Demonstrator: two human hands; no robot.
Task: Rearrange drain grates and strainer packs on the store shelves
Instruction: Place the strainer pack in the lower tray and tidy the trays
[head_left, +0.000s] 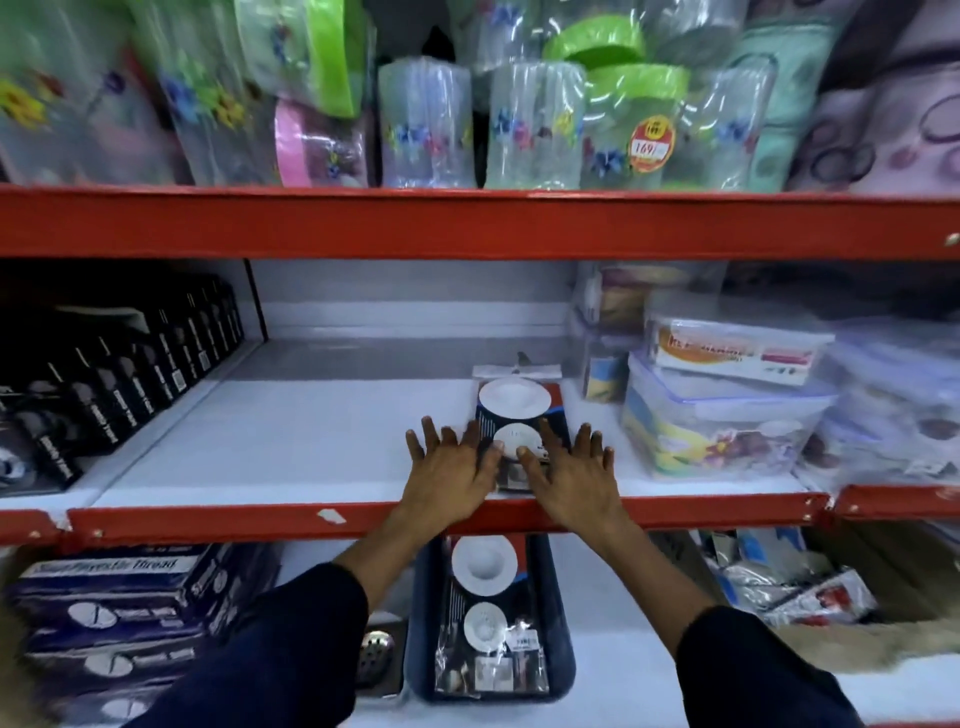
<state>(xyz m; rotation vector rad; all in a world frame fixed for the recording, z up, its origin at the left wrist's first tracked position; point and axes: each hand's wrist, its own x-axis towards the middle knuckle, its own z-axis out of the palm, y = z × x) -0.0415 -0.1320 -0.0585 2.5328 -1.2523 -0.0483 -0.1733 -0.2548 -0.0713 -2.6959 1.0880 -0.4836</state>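
Note:
A strainer pack (517, 415) with two white round strainers on a dark card lies flat on the middle shelf (311, 441). My left hand (449, 475) and my right hand (571, 478) rest on its near end, fingers spread, thumbs touching the card from either side. On the lower shelf, a second strainer pack (488, 613) lies in a dark blue tray (563, 660). A metal drain grate (376, 657) sits just left of that tray, partly hidden by my left sleeve.
Black boxes (119, 379) line the middle shelf's left side. Clear plastic containers (722, 415) are stacked at its right. Blue thread boxes (109, 608) sit lower left, loose packets (795, 592) lower right. Plastic jars (530, 124) fill the top shelf above the red beam (467, 223).

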